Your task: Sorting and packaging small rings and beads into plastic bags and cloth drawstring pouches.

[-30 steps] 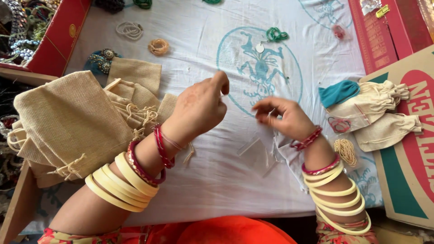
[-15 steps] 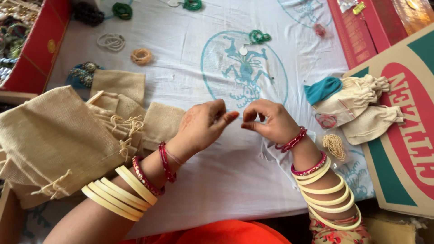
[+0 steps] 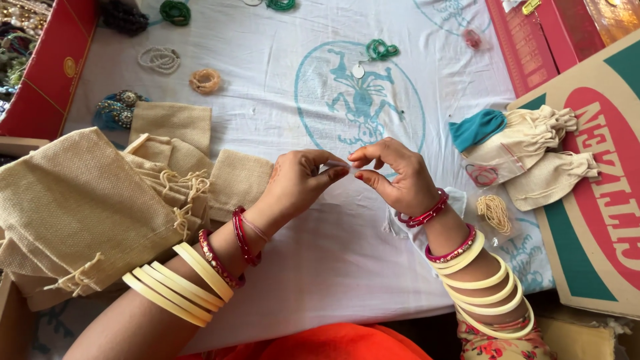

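Head view, looking down on a white cloth (image 3: 320, 267) printed with a blue-green figure in a circle. Both hands meet over the middle of the cloth, just below that print. Left hand (image 3: 293, 187): thumb and forefinger pressed together at the tips, other fingers curled. Right hand (image 3: 400, 177): thumb and forefinger likewise pinched, tips touching or nearly touching those of the left hand. A small pale, translucent scrap (image 3: 339, 164) shows between the two pinches; too small to tell what it is, or which hand bears it. Left forearm: several cream bangles (image 3: 177, 283), about five, plus two red ones nearer the wrist. Right forearm: about five cream bangles (image 3: 483, 287), one red bangle, one red beaded bracelet at the wrist. Left of the hands: a heap of jute drawstring pouches (image 3: 87, 207), at least four, overlapping; exact count not readable. Right of the hands: two cream cloth pouches (image 3: 540, 143), tied shut, lying against a cardboard carton (image 3: 593, 200); one teal cloth piece (image 3: 477, 128) touching the upper pouch. Two small clear packets just beside the right wrist: one with a red ring (image 3: 481, 175), one with a cream bead coil (image 3: 495, 212). Far side of the cloth, well apart from the hands: one white bead coil (image 3: 159, 59), one orange bead coil (image 3: 205, 81), one green bead bunch with a white tag (image 3: 380, 50), two more green coils at the top edge. Red box (image 3: 47, 80) at upper left.
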